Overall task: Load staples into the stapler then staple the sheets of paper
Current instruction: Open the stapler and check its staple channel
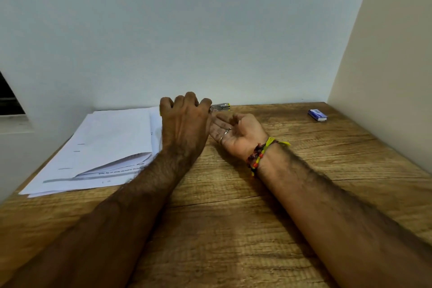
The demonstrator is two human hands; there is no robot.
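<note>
You are curling your left hand (184, 119) down over the stapler (220, 107), whose metal end is poking out past your knuckles; whether the fingers are actually gripping it is hidden. Your right hand (236, 134) is lying palm up, fingers relaxed, just beside it. The sheets of paper (102, 147) are lying under your left forearm. Seat your grip firmly before lifting, since the small blue box (317, 115), likely the staples, is waiting well beyond your right hand.

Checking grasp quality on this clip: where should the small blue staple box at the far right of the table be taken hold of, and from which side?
Pinch the blue staple box across its two long sides, coming from above. It lies flat and alone on the table, so the fingers probably have room either side.
</note>
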